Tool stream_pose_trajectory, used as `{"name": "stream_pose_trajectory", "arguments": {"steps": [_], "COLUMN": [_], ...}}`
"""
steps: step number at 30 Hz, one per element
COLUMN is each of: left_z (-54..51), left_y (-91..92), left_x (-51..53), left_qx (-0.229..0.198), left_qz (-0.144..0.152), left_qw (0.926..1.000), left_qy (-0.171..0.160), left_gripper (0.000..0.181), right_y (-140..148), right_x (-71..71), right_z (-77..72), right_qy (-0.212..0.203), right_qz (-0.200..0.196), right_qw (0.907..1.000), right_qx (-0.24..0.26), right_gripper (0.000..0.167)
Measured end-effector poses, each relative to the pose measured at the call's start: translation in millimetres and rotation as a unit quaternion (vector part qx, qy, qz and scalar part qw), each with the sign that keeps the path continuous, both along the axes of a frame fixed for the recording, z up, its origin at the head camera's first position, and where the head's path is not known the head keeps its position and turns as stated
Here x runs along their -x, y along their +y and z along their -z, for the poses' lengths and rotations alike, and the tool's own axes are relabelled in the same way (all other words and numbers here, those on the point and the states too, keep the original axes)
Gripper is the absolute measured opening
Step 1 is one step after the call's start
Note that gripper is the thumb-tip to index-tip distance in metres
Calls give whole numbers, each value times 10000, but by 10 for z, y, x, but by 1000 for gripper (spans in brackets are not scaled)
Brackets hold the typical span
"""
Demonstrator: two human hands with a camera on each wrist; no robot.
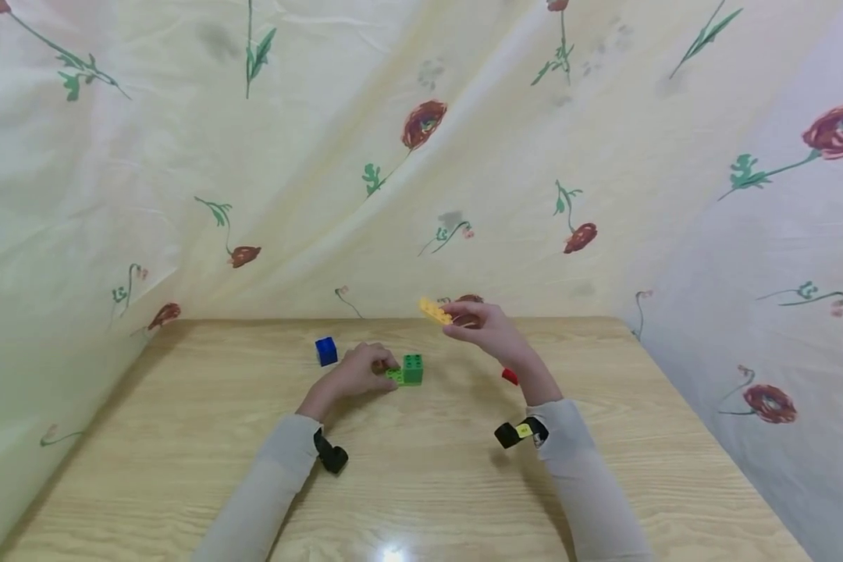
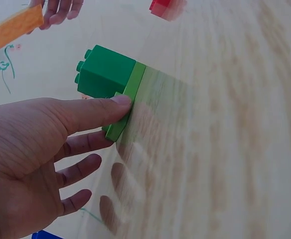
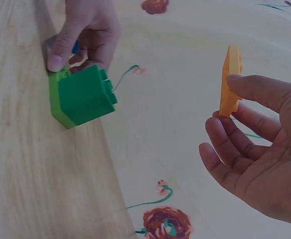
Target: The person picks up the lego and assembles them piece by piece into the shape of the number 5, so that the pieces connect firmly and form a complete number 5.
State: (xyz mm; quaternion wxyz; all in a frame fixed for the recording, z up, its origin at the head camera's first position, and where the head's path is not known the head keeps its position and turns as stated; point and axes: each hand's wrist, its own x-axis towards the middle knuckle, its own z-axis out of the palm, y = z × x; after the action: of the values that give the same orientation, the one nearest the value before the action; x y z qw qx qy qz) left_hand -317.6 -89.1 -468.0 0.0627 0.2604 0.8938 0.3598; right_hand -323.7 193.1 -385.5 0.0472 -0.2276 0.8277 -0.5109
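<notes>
My left hand [image 1: 357, 373] pinches the left end of a flat light green plate [image 2: 134, 84] between thumb and forefinger, down on the table. A darker green block [image 1: 412, 367] stands on the plate's right part, its studs up. Raised above the table, to the right and farther back, my right hand [image 1: 488, 332] holds a thin yellow-orange plate [image 1: 435, 311] by its end. In the right wrist view, thumb and fingertips grip that orange plate [image 3: 230, 82], its studs on one side; the other fingers are loosely bent.
A blue block [image 1: 326, 351] lies left of my left hand. A red block [image 1: 510, 376] is partly covered by my right wrist. Behind the wooden table [image 1: 421, 468] hangs a flowered cloth [image 1: 309, 156], which also runs along both sides.
</notes>
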Motion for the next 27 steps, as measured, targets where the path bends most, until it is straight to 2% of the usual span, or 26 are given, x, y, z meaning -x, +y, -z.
{"name": "stream_pose_trajectory", "arguments": {"steps": [9,15,27], "left_z": [-3,-15,-29], "left_y": [7,16,9], "left_x": [23,22,6], "left_qx": [24,27,78], "left_qz": [14,38,28], "left_qw": [10000,10000,10000], "left_qy": [34,-3,22], "left_gripper": [22,20,22], "right_y": [-151,-208,-285], "right_x": [18,22,39], "right_z": [199,276,421], "right_qy": [155,118,104], "right_qz": [-247,-408,-385], "right_qw": [9995,9989,9991], "right_qx": [-87,-176,-113], "right_gripper": [37,38,35]}}
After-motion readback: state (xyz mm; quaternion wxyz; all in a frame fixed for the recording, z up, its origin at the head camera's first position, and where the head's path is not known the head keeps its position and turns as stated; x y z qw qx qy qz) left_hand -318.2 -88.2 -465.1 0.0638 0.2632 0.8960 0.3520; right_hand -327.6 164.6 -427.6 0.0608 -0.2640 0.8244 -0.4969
